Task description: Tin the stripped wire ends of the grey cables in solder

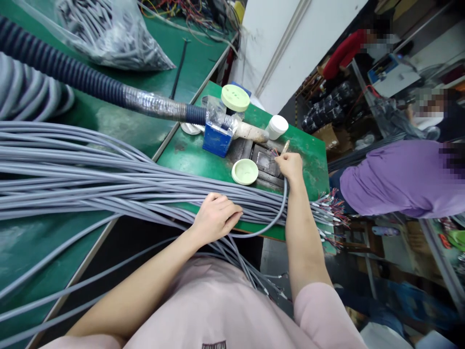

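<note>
My right hand [291, 167] is closed around the end of a grey cable [279, 213]. Thin coloured stripped wires [273, 153] stick out past its fingertips, over a square metal pot [267, 162] with a dull silvery surface. From this hand the cable curves down and back to the left. My left hand [218, 215] lies over a thick bundle of grey cables [145, 179], fingers curled and pressed together; whatever may be inside them is hidden. A shallow pale-green cup [245, 172] stands left of the pot.
A dark corrugated hose [98, 87] runs to a nozzle [250, 131] beside the pot. Nearby are a blue box [217, 139], a round green lid [235, 98] and a white tub [277, 127]. A bag of grey cables [116, 39] lies behind. A person in purple [395, 179] is at right.
</note>
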Demonstrator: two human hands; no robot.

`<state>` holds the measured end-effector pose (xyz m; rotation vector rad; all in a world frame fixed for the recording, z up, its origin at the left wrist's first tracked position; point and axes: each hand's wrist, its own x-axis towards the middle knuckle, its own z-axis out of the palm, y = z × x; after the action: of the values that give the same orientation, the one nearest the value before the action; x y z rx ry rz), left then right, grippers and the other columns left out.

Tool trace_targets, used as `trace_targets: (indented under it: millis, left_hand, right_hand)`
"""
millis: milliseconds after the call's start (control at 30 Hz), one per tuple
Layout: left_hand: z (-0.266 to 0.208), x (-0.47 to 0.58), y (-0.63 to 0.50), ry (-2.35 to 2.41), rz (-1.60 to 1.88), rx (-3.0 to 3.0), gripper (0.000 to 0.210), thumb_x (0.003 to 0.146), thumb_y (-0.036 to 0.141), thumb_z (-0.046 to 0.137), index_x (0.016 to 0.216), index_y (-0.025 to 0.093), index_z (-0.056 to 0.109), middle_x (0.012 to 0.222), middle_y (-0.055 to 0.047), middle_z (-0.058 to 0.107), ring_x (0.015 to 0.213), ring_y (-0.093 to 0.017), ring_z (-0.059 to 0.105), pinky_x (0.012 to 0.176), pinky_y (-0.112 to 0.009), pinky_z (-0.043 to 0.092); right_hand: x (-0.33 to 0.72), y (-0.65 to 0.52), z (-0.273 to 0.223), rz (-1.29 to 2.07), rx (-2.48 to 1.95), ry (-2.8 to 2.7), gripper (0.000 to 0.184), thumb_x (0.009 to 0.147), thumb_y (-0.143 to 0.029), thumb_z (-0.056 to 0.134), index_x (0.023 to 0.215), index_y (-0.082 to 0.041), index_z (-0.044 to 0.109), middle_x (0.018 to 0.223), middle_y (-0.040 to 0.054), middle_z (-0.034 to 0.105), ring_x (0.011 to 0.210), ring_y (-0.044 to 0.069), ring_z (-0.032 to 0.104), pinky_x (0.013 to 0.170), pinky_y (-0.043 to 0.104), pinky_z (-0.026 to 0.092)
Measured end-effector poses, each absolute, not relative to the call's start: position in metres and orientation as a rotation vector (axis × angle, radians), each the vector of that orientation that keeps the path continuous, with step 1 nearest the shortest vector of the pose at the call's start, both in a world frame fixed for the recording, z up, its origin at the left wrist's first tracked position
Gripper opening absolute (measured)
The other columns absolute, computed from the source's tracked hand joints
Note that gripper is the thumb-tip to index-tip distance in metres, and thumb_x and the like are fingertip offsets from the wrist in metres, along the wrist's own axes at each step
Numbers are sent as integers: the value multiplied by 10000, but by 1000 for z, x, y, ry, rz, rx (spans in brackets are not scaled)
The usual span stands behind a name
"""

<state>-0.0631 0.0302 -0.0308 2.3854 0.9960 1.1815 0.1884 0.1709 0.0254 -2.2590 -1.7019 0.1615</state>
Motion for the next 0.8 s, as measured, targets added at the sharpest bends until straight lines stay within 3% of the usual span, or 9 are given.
trace_targets:
  millis: [200, 367, 500, 633, 800]
  left_hand:
    - [-32, -63, 31, 1003, 1170, 2388, 109, 897, 213, 542, 863, 192, 644, 725, 11, 699, 682, -131, 566, 735, -334, 330]
    - [-28, -59, 26, 1012, 1232, 2180, 119, 877, 255, 581, 829, 200, 675, 685, 11, 690, 649, -126, 564, 737, -338, 336]
    - [-22, -39, 13, 959, 1352, 1607, 120, 803, 304, 677, 826, 189, 703, 708, -6, 692, 655, -124, 577, 723, -315, 407]
    - [-17, -10, 0, 672, 1248, 994, 274, 689, 338, 777, 891, 169, 700, 732, -9, 696, 666, -125, 617, 659, -264, 479]
    - [-11, 12, -10, 613, 1316, 805, 207, 666, 314, 802, 772, 172, 695, 670, 15, 664, 609, -99, 604, 609, -228, 482]
  right_hand:
    - [178, 98, 49, 529, -1691, -1489, 228, 678, -347, 651, 560, -153, 634, 478, -48, 451, 503, 97, 393, 517, 245, 296]
    - [149, 32, 53, 689, -1508, -1315, 206, 696, -309, 677, 555, -171, 616, 495, -55, 447, 513, 88, 380, 534, 239, 322]
    - [129, 2, 41, 797, -1443, -1167, 189, 706, -313, 676, 587, -175, 624, 516, -48, 482, 526, 93, 402, 546, 241, 340]
    - [118, -17, 28, 920, -1393, -1062, 213, 714, -324, 671, 580, -176, 598, 509, -51, 468, 519, 88, 390, 525, 233, 324]
    - [112, -31, 19, 980, -1332, -1001, 247, 752, -305, 655, 566, -178, 554, 521, -59, 456, 519, 77, 388, 534, 226, 334]
